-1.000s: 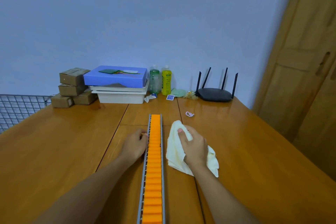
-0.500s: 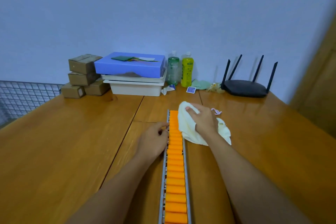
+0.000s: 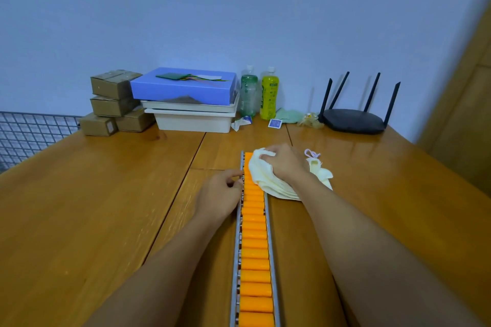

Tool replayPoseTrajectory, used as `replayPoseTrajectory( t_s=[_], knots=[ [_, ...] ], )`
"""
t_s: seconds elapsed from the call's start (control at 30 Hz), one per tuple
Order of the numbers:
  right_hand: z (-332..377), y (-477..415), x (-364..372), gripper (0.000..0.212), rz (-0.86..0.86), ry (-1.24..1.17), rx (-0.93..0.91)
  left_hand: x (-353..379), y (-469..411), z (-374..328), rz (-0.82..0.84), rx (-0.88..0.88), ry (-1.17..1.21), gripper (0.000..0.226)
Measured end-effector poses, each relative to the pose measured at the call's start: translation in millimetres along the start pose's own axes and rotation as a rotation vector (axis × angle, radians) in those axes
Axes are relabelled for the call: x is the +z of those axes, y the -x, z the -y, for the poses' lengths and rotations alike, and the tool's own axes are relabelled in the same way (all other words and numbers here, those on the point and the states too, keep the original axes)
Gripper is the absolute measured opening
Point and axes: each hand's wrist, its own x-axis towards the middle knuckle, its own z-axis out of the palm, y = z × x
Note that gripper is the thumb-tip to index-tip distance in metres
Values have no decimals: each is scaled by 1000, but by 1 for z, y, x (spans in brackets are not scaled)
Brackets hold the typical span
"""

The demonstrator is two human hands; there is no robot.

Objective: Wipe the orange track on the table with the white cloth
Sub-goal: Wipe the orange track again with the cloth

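Note:
A long orange track (image 3: 254,249) of rollers in a grey metal frame runs from the bottom edge up the middle of the wooden table (image 3: 87,207). My right hand (image 3: 285,162) grips the bunched white cloth (image 3: 265,178) and holds it on the track's far end. The cloth spills off to the right onto the table. My left hand (image 3: 219,195) rests against the track's left rail, its fingertips curled onto the frame just below the cloth.
Against the back wall stand brown boxes (image 3: 114,103), a blue box on white trays (image 3: 190,98), two bottles (image 3: 259,93) and a black router (image 3: 354,114). A small pink loop (image 3: 312,153) lies right of the cloth. A wire grid (image 3: 34,133) lies left.
My right hand has carried the cloth from the table right of the track up and left onto the track's far end. The left hand stays at the left rail.

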Motion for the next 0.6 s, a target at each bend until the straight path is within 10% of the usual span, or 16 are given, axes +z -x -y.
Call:
replayPoseTrajectory(
  t_s=[0.6],
  knots=[
    [30, 50, -10, 19, 46, 229, 3, -2, -1, 2, -47, -3, 37, 28]
  ],
)
